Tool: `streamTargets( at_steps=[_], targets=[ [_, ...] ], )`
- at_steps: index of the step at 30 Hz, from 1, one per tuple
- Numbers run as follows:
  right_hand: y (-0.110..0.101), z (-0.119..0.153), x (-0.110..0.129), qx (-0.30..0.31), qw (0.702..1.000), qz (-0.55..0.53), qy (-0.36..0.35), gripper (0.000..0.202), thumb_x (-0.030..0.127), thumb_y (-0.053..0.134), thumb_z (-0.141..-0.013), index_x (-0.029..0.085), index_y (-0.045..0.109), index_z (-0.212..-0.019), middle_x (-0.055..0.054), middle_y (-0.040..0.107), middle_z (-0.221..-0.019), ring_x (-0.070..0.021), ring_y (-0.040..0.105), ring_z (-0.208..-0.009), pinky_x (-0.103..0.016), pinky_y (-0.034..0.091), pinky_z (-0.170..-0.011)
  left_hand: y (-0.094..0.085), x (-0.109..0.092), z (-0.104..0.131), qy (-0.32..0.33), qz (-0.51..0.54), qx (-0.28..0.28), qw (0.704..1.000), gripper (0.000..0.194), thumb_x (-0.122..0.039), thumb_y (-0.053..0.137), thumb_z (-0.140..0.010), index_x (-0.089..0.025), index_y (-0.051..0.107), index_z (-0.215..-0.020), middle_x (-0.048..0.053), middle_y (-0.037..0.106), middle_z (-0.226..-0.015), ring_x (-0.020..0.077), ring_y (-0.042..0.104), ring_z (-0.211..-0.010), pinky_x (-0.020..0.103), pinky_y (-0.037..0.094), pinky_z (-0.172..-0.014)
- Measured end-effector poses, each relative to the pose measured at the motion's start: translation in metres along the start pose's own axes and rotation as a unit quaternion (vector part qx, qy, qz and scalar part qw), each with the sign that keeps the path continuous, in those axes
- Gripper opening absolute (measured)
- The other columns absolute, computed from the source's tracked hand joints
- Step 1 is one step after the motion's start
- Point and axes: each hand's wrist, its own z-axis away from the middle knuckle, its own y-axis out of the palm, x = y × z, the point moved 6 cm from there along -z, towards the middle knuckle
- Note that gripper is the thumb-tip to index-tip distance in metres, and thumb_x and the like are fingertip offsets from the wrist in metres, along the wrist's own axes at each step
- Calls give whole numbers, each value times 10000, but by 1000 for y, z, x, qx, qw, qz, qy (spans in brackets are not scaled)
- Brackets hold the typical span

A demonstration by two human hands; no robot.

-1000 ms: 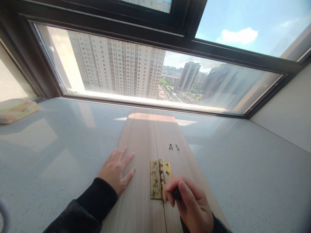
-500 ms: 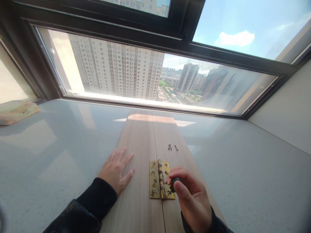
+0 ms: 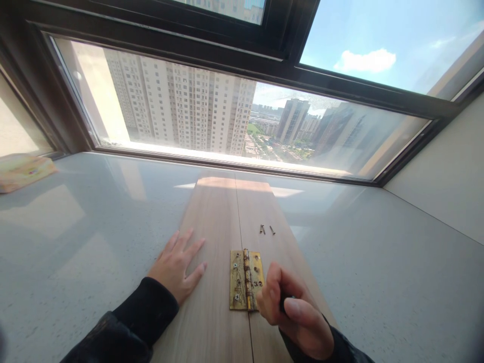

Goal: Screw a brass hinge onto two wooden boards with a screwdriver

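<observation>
One shift: your right hand (image 3: 297, 315), clamped round a dark handle (image 3: 283, 302), now hides more of the hinge (image 3: 246, 280), likely mid-turn; left hand (image 3: 174, 266) spread.

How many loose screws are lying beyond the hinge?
3: a close pair of screws and a single screw to their right, all on the right wooden board. None looks hidden there.

One head-worn camera looks forward and down from close above the bare left hand (image 3: 177, 264) and bare right hand (image 3: 298, 312) in the lower half, facing along the pale wood-grain boards (image 3: 207, 317) at bottom centre toward the dark brown window frame (image 3: 340, 84), with distant beige high-rise blocks (image 3: 189, 103) at upper left
</observation>
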Motion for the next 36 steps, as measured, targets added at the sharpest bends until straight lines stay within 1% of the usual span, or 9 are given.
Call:
streamTargets(
  at_steps=[3,8,13,16,22,25,29,33,36],
  targets=[
    [0,-1,7,-17,999,4,-34,221,365,614,-704,209,459,-726,57,370,-534,-85,302,-489,-239,250,-499,1,1,-1,3,-2,16,1000,483,-397,451,-810,-225,524,-1255,108,396,-1373,373,294,-1274,510,334,-1002],
    [-13,0,15,-121,976,155,-90,157,333,688,-679,204,606,-717,-21,524,-748,-141,491,-702,-279,355,-619,-1,0,-2,0,-7,24,1000,486,-399,449,-810,-221,523,-1256,116,393,-1375,380,289,-1277,510,338,-997],
    [-12,3,13,-99,966,210,-111,221,434,649,-721,230,688,-797,-37,563,-663,-180,545,-722,-318,392,-652,0,1,-2,4,-5,29,1000,482,-401,442,-818,-227,516,-1261,118,387,-1379,376,291,-1278,515,344,-991],
    [-7,3,7,-58,972,204,-102,288,463,590,-770,215,705,-861,-44,578,-637,-161,542,-628,-325,399,-627,1,1,-1,8,-6,23,1000,481,-399,446,-818,-227,516,-1261,113,385,-1380,369,294,-1278,509,335,-1001],
    [-4,-1,-6,-47,997,46,-48,358,453,420,-869,183,642,-794,39,339,-507,-80,313,-473,-228,240,-475,1,2,-2,8,-1,22,1000,480,-401,441,-818,-225,519,-1258,119,388,-1381,376,290,-1276,517,342,-991],
    [-3,-2,-7,-30,999,10,-33,285,475,464,-830,198,535,-820,48,343,-539,-83,269,-488,-231,221,-487,1,1,-1,5,2,21,1000,483,-405,444,-815,-224,522,-1256,117,393,-1378,378,296,-1271,520,342,-989],
    [-3,-1,-1,-40,997,32,-56,254,435,584,-750,214,472,-806,25,438,-605,-108,356,-543,-257,288,-540,-1,0,0,-1,1,2,1000,471,-389,462,-800,-226,543,-1235,104,407,-1369,367,305,-1266,513,345,-990],
    [-10,-1,5,-88,987,107,-82,245,391,710,-643,196,579,-713,-33,531,-732,-158,491,-677,-298,360,-616,0,0,0,0,1,-4,1000,467,-387,460,-801,-222,549,-1229,106,418,-1360,361,308,-1265,511,348,-987],
    [-14,1,4,-87,984,121,-100,208,391,701,-667,217,655,-770,-41,574,-694,-176,526,-680,-313,380,-615,0,1,0,1,5,-6,1000,463,-386,466,-800,-228,550,-1226,99,423,-1355,356,307,-1268,510,350,-987]
  ],
)
